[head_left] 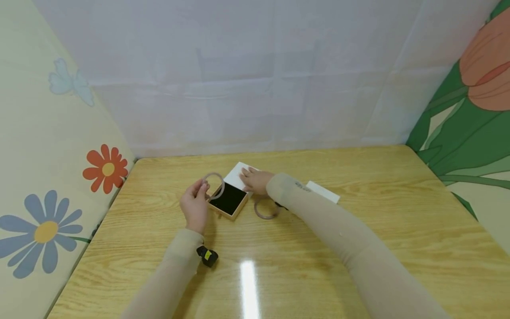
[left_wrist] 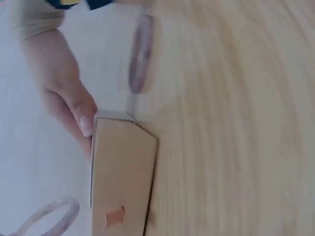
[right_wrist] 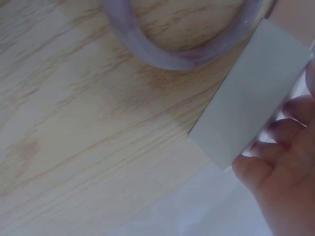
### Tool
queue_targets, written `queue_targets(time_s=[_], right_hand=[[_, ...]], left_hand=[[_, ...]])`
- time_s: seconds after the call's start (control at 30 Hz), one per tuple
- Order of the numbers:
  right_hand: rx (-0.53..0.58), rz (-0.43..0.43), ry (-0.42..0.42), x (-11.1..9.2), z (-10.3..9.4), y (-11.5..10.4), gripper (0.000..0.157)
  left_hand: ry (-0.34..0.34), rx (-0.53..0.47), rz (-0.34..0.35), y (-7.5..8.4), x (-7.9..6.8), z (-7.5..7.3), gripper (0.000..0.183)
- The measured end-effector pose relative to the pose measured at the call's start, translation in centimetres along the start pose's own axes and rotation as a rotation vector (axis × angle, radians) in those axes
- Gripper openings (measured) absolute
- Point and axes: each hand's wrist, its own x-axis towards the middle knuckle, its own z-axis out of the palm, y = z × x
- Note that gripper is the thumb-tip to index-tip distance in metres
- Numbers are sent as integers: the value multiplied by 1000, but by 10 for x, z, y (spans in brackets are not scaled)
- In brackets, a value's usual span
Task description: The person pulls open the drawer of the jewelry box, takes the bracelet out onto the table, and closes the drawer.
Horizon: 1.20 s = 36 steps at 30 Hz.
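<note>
Between thumb and fingers, my left hand (head_left: 194,209) pinches a pale, translucent purple bangle (head_left: 223,186), raised above a drawer-style gift box (head_left: 230,213) with a black lining. That bangle (left_wrist: 74,210) also shows at the lower left of the left wrist view. My right hand (head_left: 256,180) lies with fingers extended on the white box sleeve (head_left: 234,176) behind the black tray. In the right wrist view, its fingertips (right_wrist: 250,169) sit along the sleeve's upper edge (right_wrist: 253,93). A second bangle (head_left: 266,217) lies on the table, close under the right wrist.
A white rectangular piece (head_left: 323,192) lies right of the right forearm, partly hidden by it. The wooden table (head_left: 358,177) meets a white cloth backdrop (head_left: 255,88) at the back. A small tan pull tab (left_wrist: 114,217) juts from the box's side.
</note>
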Motion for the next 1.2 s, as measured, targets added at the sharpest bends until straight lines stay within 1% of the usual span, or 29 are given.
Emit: queue_targets(time_s=[0.07,0.13,0.27,0.43,0.53,0.67,0.93,1.13,1.2], right_hand=[[4,-1,6,0,0,0,60],[2,-3,8,1,0,0,60],[-3,-5,3,-1,-1,-1,60],[1,-2,-5,-4,-3,-2,61],[5,-8,-5,-7,-3,-3,61],[16,-15,2,-8,-3,-3,60],[14,-7,-14,-6,-3,-4,62],[17,-1,5,-4,1,-1,61],[19,-4,7,-3,2,-1,61]], left_hand=[[37,-90,-46,0,2,-1,28],[64,-140,-70,0,3,-2,28],[85,-173,-99,-1,4,-6,28],[114,-246,-167,0,5,-6,29],[131,-282,-191,0,5,-6,30],[138,-295,-214,2,5,-7,33],[104,-319,-290,4,7,-16,37],[104,-357,-302,6,8,-19,37],[114,-358,-307,6,7,-20,32]])
